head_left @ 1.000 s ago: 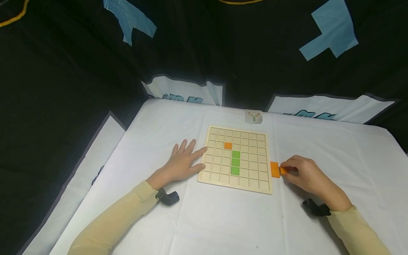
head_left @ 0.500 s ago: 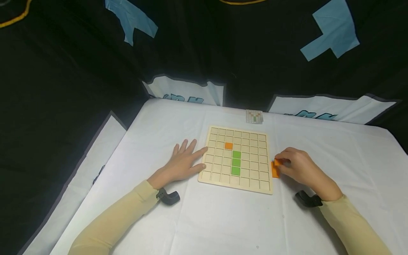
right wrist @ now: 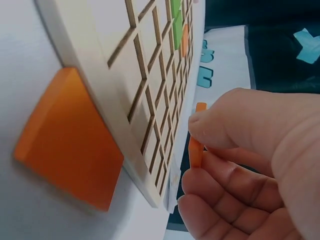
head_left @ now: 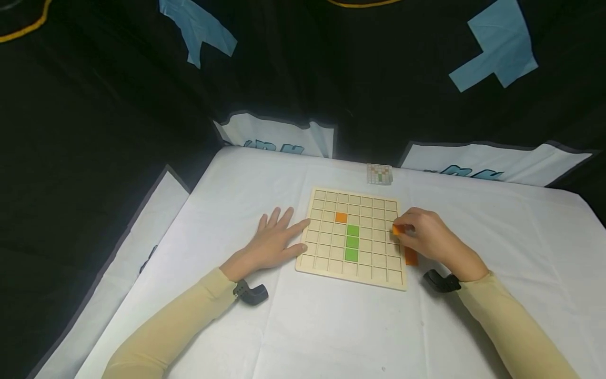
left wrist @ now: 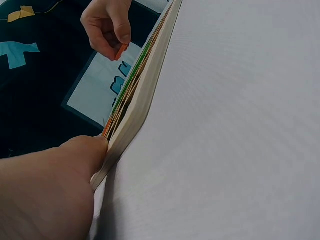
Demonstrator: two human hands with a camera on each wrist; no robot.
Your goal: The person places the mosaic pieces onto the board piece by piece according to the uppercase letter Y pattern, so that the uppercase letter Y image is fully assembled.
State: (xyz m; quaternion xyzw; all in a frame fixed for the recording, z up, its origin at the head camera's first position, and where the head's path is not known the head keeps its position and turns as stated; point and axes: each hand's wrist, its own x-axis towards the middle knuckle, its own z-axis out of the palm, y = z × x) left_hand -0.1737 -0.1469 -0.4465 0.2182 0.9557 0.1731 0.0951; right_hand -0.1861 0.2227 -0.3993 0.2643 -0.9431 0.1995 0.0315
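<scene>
A square wooden grid board point(head_left: 326, 263) lies on the white cloth. One orange square tile point(head_left: 341, 217) and a column of three green tiles point(head_left: 352, 242) sit in its cells. My left hand point(head_left: 270, 242) lies with fingers spread at the board's left side, thumb and index finger touching the edge. Thumb and fingers of my right hand point(head_left: 428, 234) pinch a small orange tile point(right wrist: 196, 150), held over the board's right edge. A larger orange piece point(right wrist: 75, 145) lies flat on the cloth against that edge, partly hidden by the right hand in the head view.
Behind the board lies a small card point(head_left: 380, 174) printed with a grid pattern. Black curtain point(head_left: 303, 68) with blue tape point(head_left: 497, 47) hangs around the table's far and left sides. The white cloth point(head_left: 341, 331) extends in front of the board.
My right hand has moved left and away from me with the small orange tile, from beside the larger orange piece to over the board's right edge. The left hand stays in place.
</scene>
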